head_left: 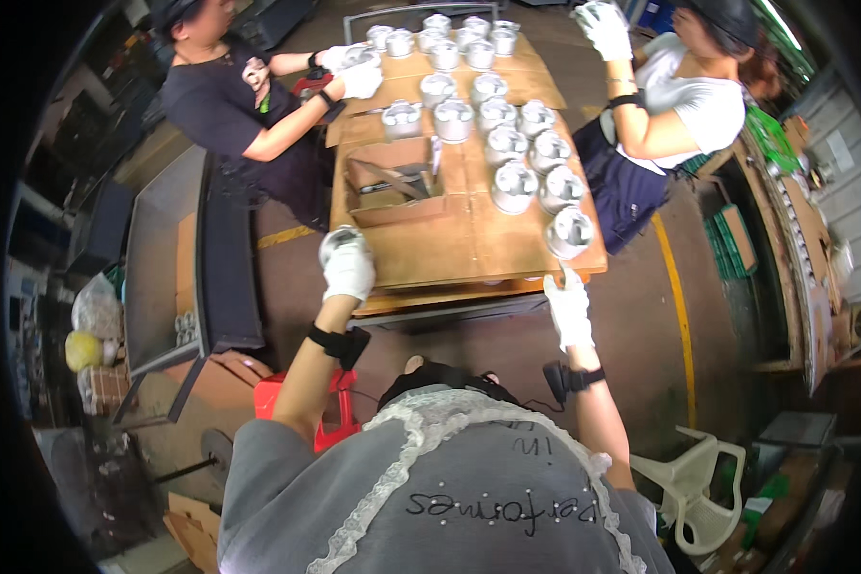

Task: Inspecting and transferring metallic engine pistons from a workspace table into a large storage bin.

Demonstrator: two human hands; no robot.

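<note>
Grasping a silvery metal piston in the gloved left hand, at the near-left corner of the tabletop.
Holding out the gloved right hand, released with fingers parted, at the near-right corner, close to the nearest standing piston just beyond; unable to tell whether touching. Seeing an open cardboard box with long narrow items inside, beyond the left hand and slightly to its right. Facing rows of other pistons farther beyond the right hand. Sharing the tabletop with one co-worker well beyond the left hand and another well beyond the right.
</note>
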